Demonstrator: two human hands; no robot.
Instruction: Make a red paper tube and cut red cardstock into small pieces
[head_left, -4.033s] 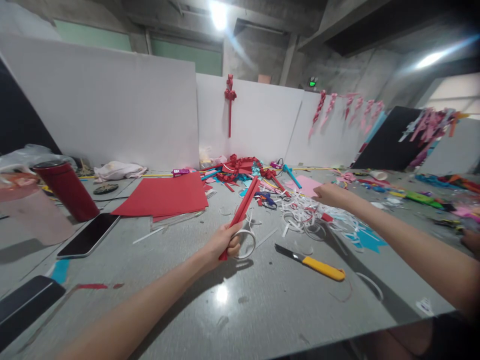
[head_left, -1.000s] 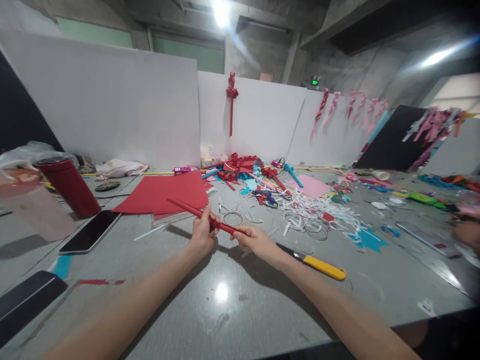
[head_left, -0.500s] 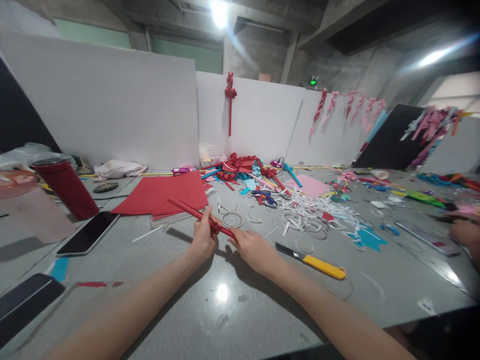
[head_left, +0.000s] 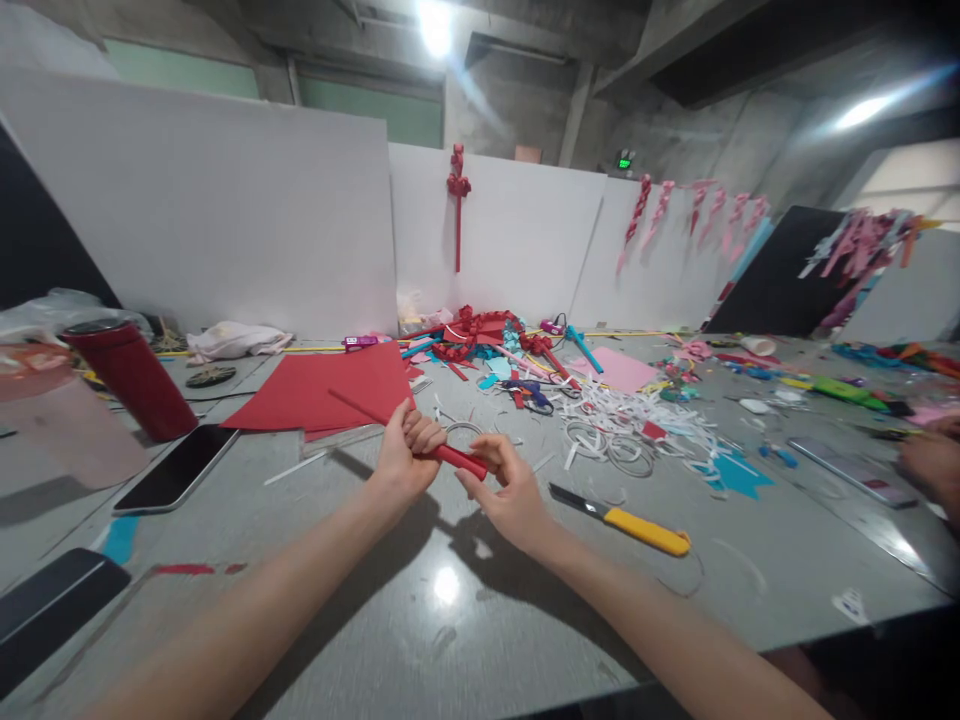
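A thin roll of red paper (head_left: 360,408) lies nearly level above the grey table (head_left: 450,620), its far end pointing left toward the red sheets (head_left: 322,388). My left hand (head_left: 403,452) is wrapped around the roll near its right part. My right hand (head_left: 508,495) pinches the roll's right end between thumb and fingers. A ring of clear tape (head_left: 459,431) lies on the table just behind the hands.
A yellow-handled utility knife (head_left: 622,520) lies right of my right hand. White paper scraps (head_left: 637,430) and blue bits litter the right. A red tumbler (head_left: 131,378), a pink cup (head_left: 64,420) and two phones (head_left: 176,468) sit left. Another person's hand (head_left: 930,465) is at far right.
Four seconds ago my left hand alone held the roll upright with the tape ring; the ring now lies on the table. My right hand has joined, and both hands have lifted the roll slightly.
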